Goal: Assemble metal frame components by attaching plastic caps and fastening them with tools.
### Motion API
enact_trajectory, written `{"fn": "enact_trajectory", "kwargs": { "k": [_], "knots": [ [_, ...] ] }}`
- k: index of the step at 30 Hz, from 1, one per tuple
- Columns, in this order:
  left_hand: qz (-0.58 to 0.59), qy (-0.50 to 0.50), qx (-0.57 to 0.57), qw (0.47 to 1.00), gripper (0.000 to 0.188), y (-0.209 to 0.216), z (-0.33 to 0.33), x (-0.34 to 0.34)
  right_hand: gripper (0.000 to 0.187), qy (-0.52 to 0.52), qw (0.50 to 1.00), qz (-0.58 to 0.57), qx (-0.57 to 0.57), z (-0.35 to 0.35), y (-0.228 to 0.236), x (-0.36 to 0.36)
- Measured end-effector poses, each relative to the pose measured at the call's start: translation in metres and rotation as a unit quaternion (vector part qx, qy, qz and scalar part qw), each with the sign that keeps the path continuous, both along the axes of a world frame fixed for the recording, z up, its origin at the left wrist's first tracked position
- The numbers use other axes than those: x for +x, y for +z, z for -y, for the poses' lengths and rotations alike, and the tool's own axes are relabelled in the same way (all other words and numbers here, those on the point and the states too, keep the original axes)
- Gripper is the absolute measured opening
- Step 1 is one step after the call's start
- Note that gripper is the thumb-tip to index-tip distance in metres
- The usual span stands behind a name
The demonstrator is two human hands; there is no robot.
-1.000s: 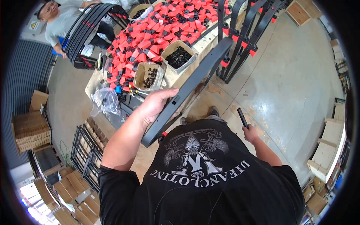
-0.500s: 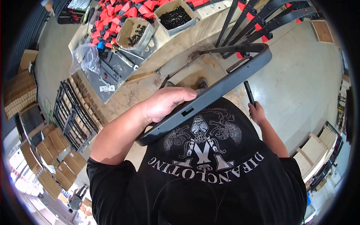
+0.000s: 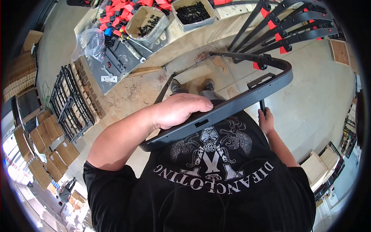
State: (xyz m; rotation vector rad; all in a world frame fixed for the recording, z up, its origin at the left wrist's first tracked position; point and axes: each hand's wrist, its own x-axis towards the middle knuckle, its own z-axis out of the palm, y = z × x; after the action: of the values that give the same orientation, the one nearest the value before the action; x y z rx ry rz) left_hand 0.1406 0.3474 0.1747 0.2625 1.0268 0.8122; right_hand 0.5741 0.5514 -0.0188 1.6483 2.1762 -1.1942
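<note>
My left hand [image 3: 178,110] grips the near rail of a large dark grey metal frame [image 3: 247,96] with rounded corners, held level in front of my chest above my black printed shirt. The frame's far rail carries a red clip [image 3: 256,65]. My right hand [image 3: 266,120] sits below the frame at the right, closed on a slim black tool [image 3: 262,105] that points up toward the rail. My feet [image 3: 192,84] show through the frame on the concrete floor.
A workbench [image 3: 181,38] holds cardboard boxes of black screws [image 3: 193,12], red plastic parts [image 3: 123,15], a clear bag [image 3: 91,40] and a metal plate. More dark frames with red clips [image 3: 293,27] lean at the top right. Black wire racks [image 3: 71,102] and stacked cartons [image 3: 42,135] stand at the left.
The frame has swung closer and more level across my chest, my left hand staying on its rail. My view has tipped down, and the workbench has slid toward the upper edge.
</note>
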Motion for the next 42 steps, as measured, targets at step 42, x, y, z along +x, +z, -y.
{"fn": "enact_trajectory", "kwargs": {
  "k": [42],
  "knots": [
    [-0.486,0.280,-0.045,0.827,0.031,-0.130,0.105,-0.221,0.012,0.084,0.839,-0.537,0.025,0.023,0.246,-0.348]
  ]
}}
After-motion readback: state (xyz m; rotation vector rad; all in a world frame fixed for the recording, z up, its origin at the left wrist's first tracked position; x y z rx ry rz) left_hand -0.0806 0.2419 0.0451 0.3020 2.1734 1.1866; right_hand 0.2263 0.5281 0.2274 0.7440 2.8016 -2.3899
